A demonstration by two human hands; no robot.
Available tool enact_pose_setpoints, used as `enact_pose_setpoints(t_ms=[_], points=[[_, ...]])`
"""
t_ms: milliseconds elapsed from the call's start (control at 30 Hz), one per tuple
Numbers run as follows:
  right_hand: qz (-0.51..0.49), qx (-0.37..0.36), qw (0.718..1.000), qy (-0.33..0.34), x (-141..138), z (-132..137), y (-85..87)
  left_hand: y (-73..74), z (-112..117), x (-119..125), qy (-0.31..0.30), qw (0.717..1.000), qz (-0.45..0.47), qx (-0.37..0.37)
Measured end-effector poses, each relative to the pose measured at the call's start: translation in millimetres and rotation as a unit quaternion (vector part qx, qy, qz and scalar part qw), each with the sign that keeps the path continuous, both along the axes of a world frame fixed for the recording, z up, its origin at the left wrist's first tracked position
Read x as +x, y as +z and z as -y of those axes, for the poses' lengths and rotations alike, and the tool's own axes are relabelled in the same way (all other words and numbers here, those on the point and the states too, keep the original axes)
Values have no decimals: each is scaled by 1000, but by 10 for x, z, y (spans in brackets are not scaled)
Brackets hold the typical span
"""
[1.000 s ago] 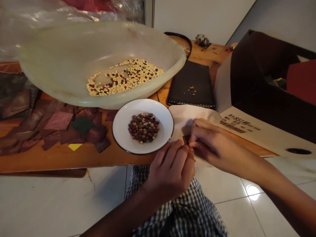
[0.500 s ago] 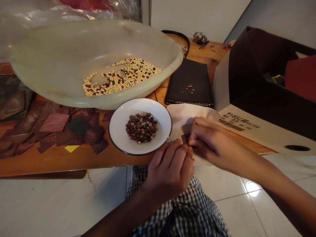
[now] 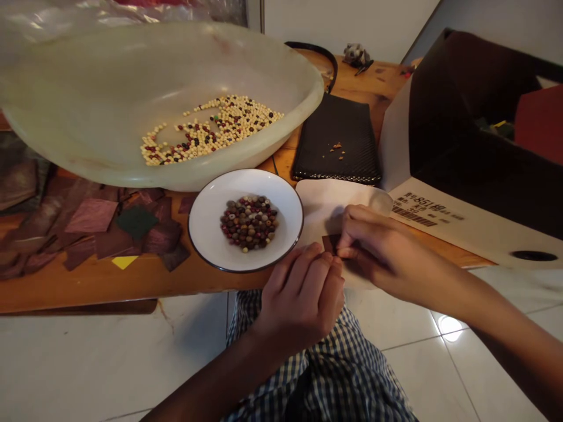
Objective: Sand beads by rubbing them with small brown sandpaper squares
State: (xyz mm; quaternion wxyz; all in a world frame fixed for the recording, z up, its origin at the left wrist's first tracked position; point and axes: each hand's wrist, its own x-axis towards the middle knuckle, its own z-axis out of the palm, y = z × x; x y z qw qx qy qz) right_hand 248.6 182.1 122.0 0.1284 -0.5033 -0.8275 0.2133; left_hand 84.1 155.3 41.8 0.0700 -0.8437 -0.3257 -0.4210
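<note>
My right hand [image 3: 369, 249] pinches a small dark brown square piece [image 3: 329, 242] between thumb and fingertips, just above a crumpled off-white cloth [image 3: 325, 202]. My left hand [image 3: 303, 299] is bunched just below that piece, its fingertips almost meeting my right fingers. Anything inside those fingers is hidden. To the left of my hands sits a white plate with a dark rim [image 3: 209, 234], holding a heap of dark, mixed brown and red beads [image 3: 250, 223]. Above it, a large translucent basin [image 3: 281, 111] holds many pale and dark beads [image 3: 211, 132].
Several purple-brown square pieces [image 3: 92, 215] and a yellow one [image 3: 124, 261] lie on the wooden table [image 3: 132, 287] at left. A black pouch [image 3: 334, 140] with crumbs lies behind the cloth. A cardboard box [image 3: 475, 146] stands at right. Checked trousers [image 3: 316, 375] show below.
My hands have barely shifted and still hold the same pinch. The view has tilted slightly, so the plate, basin and table sit a little higher and further left in the picture.
</note>
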Motion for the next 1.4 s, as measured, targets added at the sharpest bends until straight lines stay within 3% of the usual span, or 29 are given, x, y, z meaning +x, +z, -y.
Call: enact_pose_setpoints(t_ms=[967, 1167, 1400], points=[[-16, 12, 999, 33, -37, -119, -20, 27, 19, -42, -13, 1000, -24, -9], [12, 25, 998, 48, -107, -86, -22, 82, 42, -22, 29, 999, -23, -24], [1, 14, 999, 40, -38, -66, -1, 69, 44, -35, 22, 999, -29, -24]])
